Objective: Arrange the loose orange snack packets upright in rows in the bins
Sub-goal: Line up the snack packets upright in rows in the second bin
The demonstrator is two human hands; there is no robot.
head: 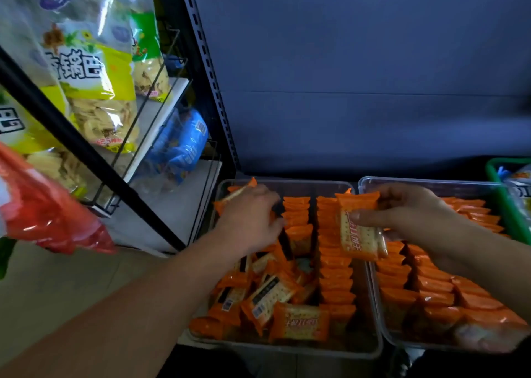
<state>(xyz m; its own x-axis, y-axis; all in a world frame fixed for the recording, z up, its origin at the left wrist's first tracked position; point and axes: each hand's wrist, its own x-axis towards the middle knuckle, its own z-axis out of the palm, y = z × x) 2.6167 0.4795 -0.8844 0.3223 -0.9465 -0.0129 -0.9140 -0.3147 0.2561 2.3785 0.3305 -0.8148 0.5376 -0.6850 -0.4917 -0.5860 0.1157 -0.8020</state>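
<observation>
Two clear plastic bins sit side by side. The left bin [287,349] has upright rows of orange packets [334,265] at its middle and right, and a loose heap of orange packets [270,294] at its front left. The right bin [373,182] is filled with upright rows [431,288]. My left hand [250,216] reaches into the back left of the left bin, fingers curled among packets there, an orange packet [234,195] poking out beyond it. My right hand [408,213] pinches one orange cracker packet [359,234] above the gap between the bins.
A black metal shelf rack [201,61] stands to the left, holding large yellow-green snack bags [94,90] and blue packets [184,147]. A red bag [48,213] hangs at the far left. A green basket [505,205] sits right of the bins. A dark blue wall is behind.
</observation>
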